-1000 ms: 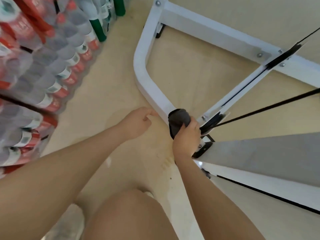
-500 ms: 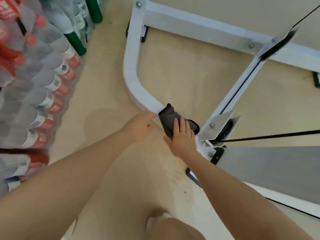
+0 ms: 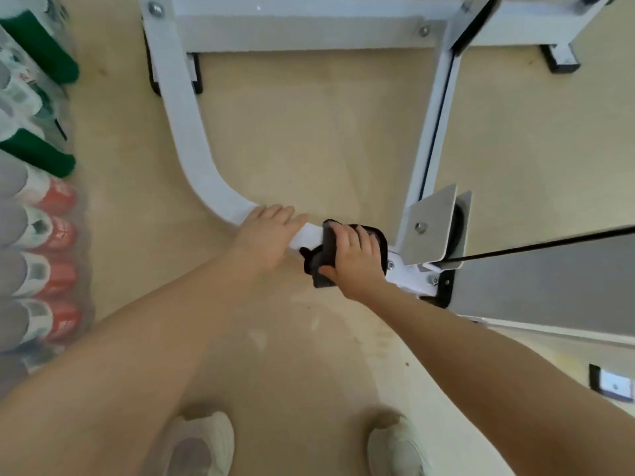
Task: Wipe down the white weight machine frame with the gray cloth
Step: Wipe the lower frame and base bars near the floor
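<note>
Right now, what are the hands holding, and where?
The right hand grips the gray cloth across its middle, wrapped over the white frame. The left hand holds nothing; it rests on the frame.

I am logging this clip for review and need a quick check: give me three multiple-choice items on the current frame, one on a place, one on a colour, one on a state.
1. Where is the dark gray cloth?
A. On the tan floor
B. On the curved white metal frame tube
C. On the bottles

2. What colour are the caps of the bottles nearest the top left corner?
A. Green
B. Blue
C. Yellow

3. What is the left hand doing?
A. Gripping the cloth
B. Hanging free
C. Resting on the frame tube beside the cloth

Key:
1 B: the dark gray cloth is draped over the curved white metal frame tube under the right hand.
2 A: the bottle caps there are green.
3 C: the left hand lies on the tube, fingers extended, apart from the cloth.
</note>
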### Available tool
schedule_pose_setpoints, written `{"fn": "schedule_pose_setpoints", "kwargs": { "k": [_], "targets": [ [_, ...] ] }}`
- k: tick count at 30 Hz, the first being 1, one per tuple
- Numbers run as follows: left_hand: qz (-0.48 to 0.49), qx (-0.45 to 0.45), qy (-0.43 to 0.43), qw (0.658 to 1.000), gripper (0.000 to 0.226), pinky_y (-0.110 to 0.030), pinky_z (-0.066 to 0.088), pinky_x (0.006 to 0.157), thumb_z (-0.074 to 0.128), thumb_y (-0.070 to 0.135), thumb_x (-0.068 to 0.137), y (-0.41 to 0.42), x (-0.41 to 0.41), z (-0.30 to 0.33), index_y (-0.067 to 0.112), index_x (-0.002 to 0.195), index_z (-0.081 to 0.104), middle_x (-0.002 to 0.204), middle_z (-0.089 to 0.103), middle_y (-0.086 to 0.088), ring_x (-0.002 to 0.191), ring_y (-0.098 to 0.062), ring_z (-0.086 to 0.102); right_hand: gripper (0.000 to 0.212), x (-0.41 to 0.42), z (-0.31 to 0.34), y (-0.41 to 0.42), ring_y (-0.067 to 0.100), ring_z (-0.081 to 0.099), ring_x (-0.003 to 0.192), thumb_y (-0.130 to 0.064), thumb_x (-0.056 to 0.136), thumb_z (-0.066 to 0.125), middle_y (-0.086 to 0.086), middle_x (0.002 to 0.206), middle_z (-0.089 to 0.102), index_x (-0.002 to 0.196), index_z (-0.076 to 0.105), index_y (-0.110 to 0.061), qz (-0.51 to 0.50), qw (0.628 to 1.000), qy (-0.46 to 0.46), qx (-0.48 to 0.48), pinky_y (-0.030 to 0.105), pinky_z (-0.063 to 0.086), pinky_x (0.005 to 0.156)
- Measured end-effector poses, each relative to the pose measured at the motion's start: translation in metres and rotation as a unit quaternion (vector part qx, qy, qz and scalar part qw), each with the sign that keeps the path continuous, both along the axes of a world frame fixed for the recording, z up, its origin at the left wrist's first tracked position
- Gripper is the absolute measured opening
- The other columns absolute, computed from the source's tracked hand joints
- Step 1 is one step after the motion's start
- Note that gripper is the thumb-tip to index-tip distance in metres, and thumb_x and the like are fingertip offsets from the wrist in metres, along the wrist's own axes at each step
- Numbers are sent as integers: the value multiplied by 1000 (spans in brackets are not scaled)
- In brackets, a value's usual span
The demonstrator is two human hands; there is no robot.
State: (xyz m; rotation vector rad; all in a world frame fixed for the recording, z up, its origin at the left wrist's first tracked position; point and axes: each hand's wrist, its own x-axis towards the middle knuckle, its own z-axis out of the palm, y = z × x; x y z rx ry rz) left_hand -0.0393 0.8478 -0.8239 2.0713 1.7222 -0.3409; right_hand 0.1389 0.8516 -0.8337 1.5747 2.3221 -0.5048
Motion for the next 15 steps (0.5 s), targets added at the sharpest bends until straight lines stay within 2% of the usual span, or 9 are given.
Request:
{"fn": "schedule_pose_setpoints", "kwargs": {
  "k": [1,3,6,9,11,15],
  "targets": [
    [-14,8,1,1000,63,-31,12,111,42,11,92,4,-3,-2,23,147,12,150,24,-3,136,-22,23,82,-9,-5,-3,23,11,142,-45,88,54,3,153,17,148,7,-15,10,1000,4,9,39,5,114],
    [-32,29,-8,999,61,-28,19,105,42,11,91,10,-5,-5,23,146,19,141,38,-2,127,-23,35,90,-28,-13,-6,22,5,143,-41,88,56,3,155,9,148,-4,-11,12,1000,5,18,37,0,115],
    [-28,49,-27,998,55,-27,17,104,43,12,90,10,-6,-8,17,142,27,138,42,-3,126,-22,37,93,-42,-14,0,21,6,142,-31,87,61,4,155,10,148,-7,-9,21,999,-6,26,33,-4,115],
    [-33,68,-26,997,50,-27,16,105,43,8,88,8,-5,-11,13,137,33,139,42,-4,127,-21,37,94,-21,-7,1,22,15,139,-33,84,64,4,152,18,148,-2,-11,42,999,-22,23,32,-1,115],
    [-31,78,-32,996,51,-27,15,104,45,6,87,9,-5,-12,11,137,34,139,42,-6,126,-22,37,87,7,-1,-5,21,10,141,-27,88,58,5,153,14,148,-4,-11,30,997,-63,34,32,-6,114],
    [-36,83,-39,995,55,-27,15,102,55,10,85,7,-6,-12,9,136,33,137,44,-8,125,-24,38,70,19,1,-28,21,-12,143,-17,97,32,4,156,-12,143,-21,-12,3,991,-124,41,34,-9,114]
  ]
}}
